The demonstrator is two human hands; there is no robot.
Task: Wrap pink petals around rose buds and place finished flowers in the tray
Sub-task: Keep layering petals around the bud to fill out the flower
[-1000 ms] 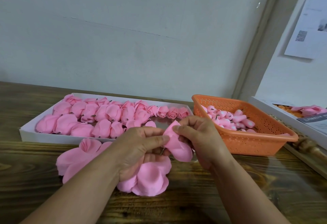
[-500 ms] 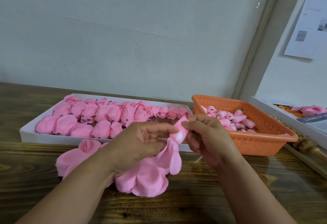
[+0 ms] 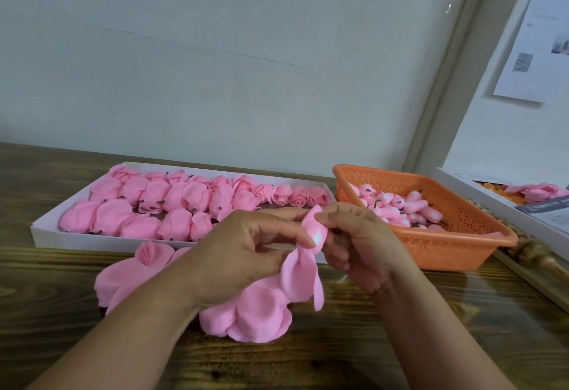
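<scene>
A pink rose bud [image 3: 314,224] is pinched between both hands over the wooden table. My right hand [image 3: 360,245] grips its upper end with thumb and fingers. My left hand [image 3: 243,254] pinches the bud's lower end together with a strip of pink petals [image 3: 301,278] that hangs down from it. More loose petals [image 3: 255,312] lie heaped under my left hand and at the left [image 3: 123,278]. Behind them, a flat white tray [image 3: 49,232] holds several finished pink flowers [image 3: 172,201].
An orange perforated basket [image 3: 446,248] with several pink buds [image 3: 409,208] stands to the right of the tray. A white box [image 3: 505,208] with pink and orange pieces sits at the far right edge. A wall rises right behind the table.
The petal that covered the bud has dropped and now hangs below it. The bud has turned more upright between my fingers and its pale end now shows.
</scene>
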